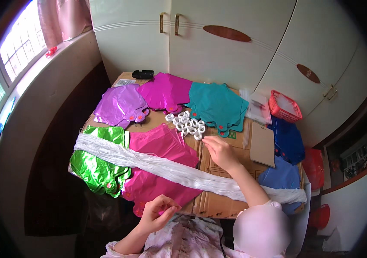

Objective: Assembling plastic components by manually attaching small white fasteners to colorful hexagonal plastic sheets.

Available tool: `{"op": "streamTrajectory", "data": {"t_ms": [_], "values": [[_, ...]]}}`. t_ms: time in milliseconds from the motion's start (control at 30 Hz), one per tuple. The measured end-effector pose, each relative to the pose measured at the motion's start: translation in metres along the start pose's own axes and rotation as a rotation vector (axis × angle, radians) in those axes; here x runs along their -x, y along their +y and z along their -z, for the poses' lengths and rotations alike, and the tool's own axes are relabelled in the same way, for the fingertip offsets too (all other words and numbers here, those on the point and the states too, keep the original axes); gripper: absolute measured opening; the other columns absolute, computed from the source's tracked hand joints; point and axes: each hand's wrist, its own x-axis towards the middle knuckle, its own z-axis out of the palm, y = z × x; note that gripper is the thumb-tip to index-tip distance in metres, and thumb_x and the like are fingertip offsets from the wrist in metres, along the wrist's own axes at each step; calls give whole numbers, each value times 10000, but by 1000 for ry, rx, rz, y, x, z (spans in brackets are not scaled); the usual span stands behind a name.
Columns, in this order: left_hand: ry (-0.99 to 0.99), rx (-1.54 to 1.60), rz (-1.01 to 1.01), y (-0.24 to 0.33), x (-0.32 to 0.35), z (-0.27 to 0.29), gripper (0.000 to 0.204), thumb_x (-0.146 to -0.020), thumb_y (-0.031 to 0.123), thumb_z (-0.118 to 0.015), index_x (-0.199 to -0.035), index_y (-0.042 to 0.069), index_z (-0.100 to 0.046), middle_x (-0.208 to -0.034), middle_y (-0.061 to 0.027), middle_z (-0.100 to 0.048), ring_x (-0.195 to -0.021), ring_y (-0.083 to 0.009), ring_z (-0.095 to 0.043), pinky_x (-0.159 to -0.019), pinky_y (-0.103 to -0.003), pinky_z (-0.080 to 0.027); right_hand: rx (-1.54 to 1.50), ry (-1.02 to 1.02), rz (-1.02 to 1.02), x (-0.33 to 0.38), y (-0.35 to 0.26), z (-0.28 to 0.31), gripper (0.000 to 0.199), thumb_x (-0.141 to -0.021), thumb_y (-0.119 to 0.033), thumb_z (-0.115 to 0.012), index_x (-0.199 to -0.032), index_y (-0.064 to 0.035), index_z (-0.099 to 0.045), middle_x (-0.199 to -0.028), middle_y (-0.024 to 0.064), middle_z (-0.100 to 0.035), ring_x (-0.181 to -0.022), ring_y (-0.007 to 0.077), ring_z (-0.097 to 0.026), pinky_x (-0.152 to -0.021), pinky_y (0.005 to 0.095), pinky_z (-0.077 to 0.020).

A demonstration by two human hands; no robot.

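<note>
My right hand (220, 151) reaches over the cardboard with its fingers stretched forward. Its fingertips are just beside a cluster of small white ring-shaped rolls (187, 124). Low at the table's front edge, my left hand (161, 213) has its fingers curled into a pinch; what they hold, if anything, I cannot make out. Near it lies a stack of flat pink foil sheets (166, 185) with round tabs at the corner. A long bundle of white strings (149, 162) runs across the pink stack and a shiny green foil stack (91, 167), passing under my right forearm.
Purple (121, 103), magenta (164, 90) and teal (218, 105) foil stacks line the far side. Blue stacks (289, 139), a grey-beige board (262, 144) and a red basket (284, 105) sit at the right. A black object (143, 74) lies by the cabinet (218, 56).
</note>
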Motion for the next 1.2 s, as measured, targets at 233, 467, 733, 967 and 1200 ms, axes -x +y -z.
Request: {"op": "streamTrajectory", "data": {"t_ms": [233,467,733,967,1200], "values": [[-104,-908,-305,2,-33,0,231,-721,53,-643,-951,62,-635,-915,-78,-608,-855,-262,-549,-712,-351,-436,-85,-250,-204,42,-43,35,87,-774,-129,-656,-828,-67,-685,-790,62,-609,-678,223,-607,-612,322,-485],[-71,-1320,-296,-13,-68,-25,397,-753,240,-643,-1120,100,-580,-1005,-66,-539,-907,-227,-512,-747,-368,-412,-187,-218,-297,42,-43,8,101,-771,-122,-654,-834,-45,-675,-786,93,-608,-682,249,-605,-613,332,-482],[-54,-1433,-341,-30,-69,-21,483,-741,293,-644,-1172,98,-547,-954,-33,-511,-887,-189,-507,-700,-341,-408,-184,-239,-295,42,-46,-9,90,-785,-129,-621,-795,-45,-651,-798,105,-599,-726,285,-607,-660,376,-490],[-60,-1407,-276,-29,-68,-23,486,-740,287,-656,-1180,111,-549,-988,-49,-507,-916,-205,-496,-748,-355,-398,-257,-192,-286,39,-46,-5,69,-784,-96,-620,-779,-28,-635,-751,108,-593,-681,263,-596,-609,336,-473],[-50,-1407,-292,-29,-68,-24,492,-740,297,-656,-1184,115,-544,-989,-52,-509,-912,-208,-499,-745,-361,-396,-413,-224,-466,39,-46,-2,94,-830,-108,-570,-797,-23,-595,-735,101,-600,-668,230,-602,-604,333,-466]]}}
